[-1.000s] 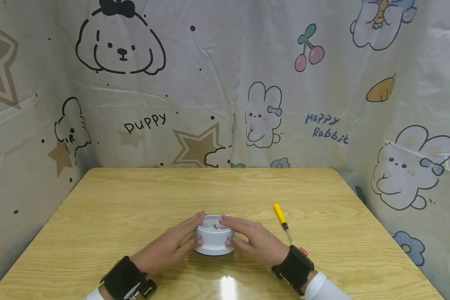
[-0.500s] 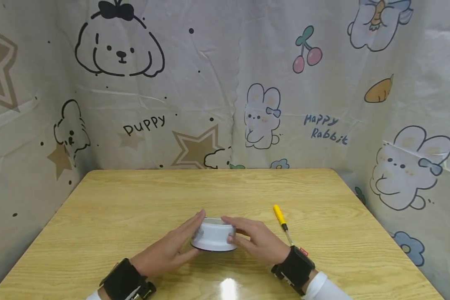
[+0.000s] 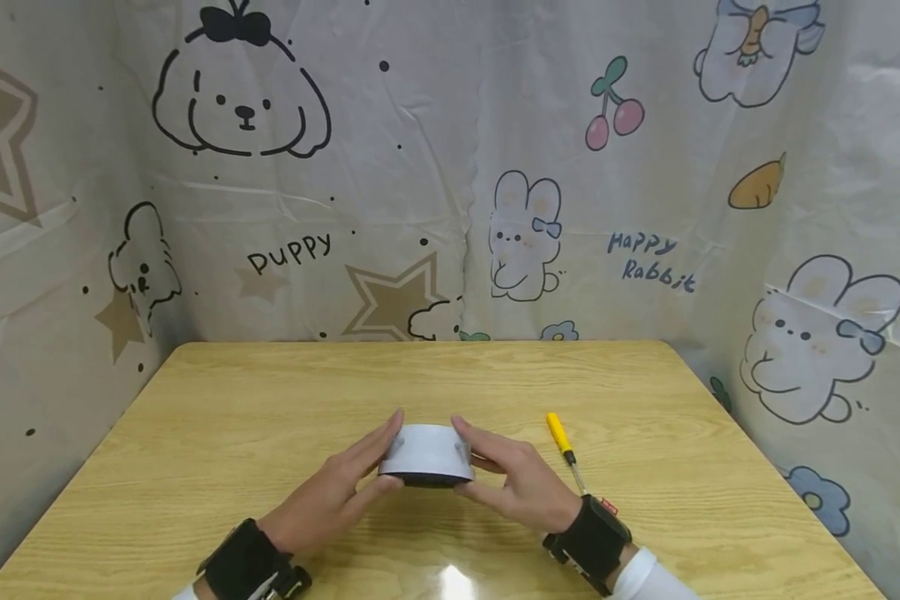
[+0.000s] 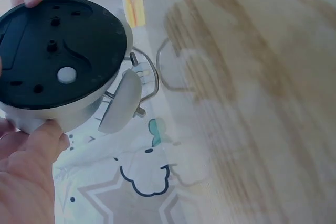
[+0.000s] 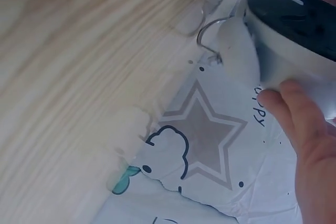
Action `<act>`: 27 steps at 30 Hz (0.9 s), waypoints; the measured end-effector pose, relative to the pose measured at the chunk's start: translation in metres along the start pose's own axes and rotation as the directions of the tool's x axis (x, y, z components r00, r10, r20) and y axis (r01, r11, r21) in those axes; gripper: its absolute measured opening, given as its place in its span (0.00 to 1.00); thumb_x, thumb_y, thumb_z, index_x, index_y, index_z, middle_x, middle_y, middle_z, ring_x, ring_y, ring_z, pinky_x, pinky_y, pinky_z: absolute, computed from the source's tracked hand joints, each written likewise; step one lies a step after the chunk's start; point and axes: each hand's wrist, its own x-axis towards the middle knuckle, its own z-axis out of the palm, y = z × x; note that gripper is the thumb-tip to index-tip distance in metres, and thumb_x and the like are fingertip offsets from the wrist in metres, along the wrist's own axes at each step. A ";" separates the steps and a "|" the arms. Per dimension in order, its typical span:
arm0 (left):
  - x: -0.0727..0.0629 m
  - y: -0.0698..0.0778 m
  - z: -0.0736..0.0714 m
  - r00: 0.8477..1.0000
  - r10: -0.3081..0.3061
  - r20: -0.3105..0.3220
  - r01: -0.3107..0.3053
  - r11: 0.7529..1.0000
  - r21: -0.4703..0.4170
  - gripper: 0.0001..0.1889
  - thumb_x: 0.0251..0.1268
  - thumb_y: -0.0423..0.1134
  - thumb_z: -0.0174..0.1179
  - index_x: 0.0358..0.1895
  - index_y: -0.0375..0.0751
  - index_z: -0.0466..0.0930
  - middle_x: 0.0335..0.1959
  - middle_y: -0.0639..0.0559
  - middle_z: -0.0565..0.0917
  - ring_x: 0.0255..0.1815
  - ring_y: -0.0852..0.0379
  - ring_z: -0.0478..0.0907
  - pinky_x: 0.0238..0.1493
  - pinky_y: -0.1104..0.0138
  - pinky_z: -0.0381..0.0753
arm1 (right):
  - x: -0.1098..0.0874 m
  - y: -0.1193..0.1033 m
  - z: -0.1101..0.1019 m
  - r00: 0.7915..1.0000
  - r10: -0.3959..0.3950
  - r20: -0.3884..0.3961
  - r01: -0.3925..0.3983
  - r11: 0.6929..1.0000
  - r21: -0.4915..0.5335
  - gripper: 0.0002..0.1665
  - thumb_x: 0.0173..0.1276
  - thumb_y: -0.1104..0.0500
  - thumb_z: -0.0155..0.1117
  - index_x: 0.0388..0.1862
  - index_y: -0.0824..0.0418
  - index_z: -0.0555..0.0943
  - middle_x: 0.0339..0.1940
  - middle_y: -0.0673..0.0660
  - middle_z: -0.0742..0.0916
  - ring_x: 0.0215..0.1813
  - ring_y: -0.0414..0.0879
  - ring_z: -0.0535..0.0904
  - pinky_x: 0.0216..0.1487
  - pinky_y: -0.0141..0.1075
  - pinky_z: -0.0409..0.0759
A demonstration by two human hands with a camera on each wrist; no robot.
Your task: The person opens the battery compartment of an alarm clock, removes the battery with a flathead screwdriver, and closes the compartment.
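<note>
Head cam puts the alarm clock (image 3: 425, 450) just below frame ctr, held btwn your two hands and tipped so its dark back (image 4: 89, 51) turns toward the frame's bottom edge; dial's not visible in any view. Looks like you're turning it over to get at the back, prob. For that, press evenly from both sides, rotate both wrists tog. and go slow: smooth round casing could slip if one side leads. Mind the bell (image 4: 122, 103) and wire loop (image 4: 157, 75), L of ctr in the L wrist view; give 'em room so they don't knock the table (image 3: 255, 417). Can't tell if the clock's touching it. Thumbs best on the rim, off the white knob (image 4: 66, 75).

Pose: your L hand (image 3: 333, 492) reaches in from lower L of the head frame, gripping the clock's side, fingers up along the casing, thumb at the lower rim. R hand (image 3: 525, 487) mirrors it from lower R, same grip. Yellow-handled tool (image 3: 559, 432) lies just beyond your R hand, R of ctr, tip hidden by the wrist strap (image 3: 588, 533); watch that elbow room.
</note>
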 end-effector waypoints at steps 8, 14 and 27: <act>0.004 0.001 0.002 0.994 0.059 -0.097 -0.067 0.994 -0.084 0.33 0.78 0.38 0.58 0.81 0.37 0.59 0.82 0.38 0.61 0.81 0.51 0.60 0.67 0.68 0.80 | 0.000 -0.001 0.001 0.995 -0.055 -0.082 0.053 0.998 -0.033 0.40 0.74 0.59 0.68 0.81 0.64 0.64 0.77 0.69 0.74 0.69 0.60 0.81 0.59 0.38 0.88; 0.004 0.005 0.001 0.994 0.070 -0.083 -0.074 0.996 -0.044 0.32 0.79 0.39 0.57 0.79 0.32 0.61 0.82 0.38 0.61 0.80 0.51 0.60 0.73 0.81 0.64 | 0.001 -0.003 -0.001 0.988 -0.056 -0.145 0.043 0.995 -0.093 0.33 0.76 0.61 0.65 0.76 0.67 0.70 0.73 0.67 0.79 0.64 0.56 0.85 0.56 0.37 0.89; 0.006 0.011 0.003 0.986 0.054 -0.158 -0.061 0.997 -0.040 0.26 0.81 0.35 0.54 0.77 0.34 0.66 0.75 0.36 0.72 0.73 0.41 0.74 0.65 0.60 0.85 | 0.001 -0.007 -0.003 0.977 0.014 -0.211 -0.043 0.990 -0.133 0.25 0.79 0.57 0.61 0.71 0.63 0.77 0.15 0.42 0.67 0.18 0.25 0.57 0.21 0.21 0.60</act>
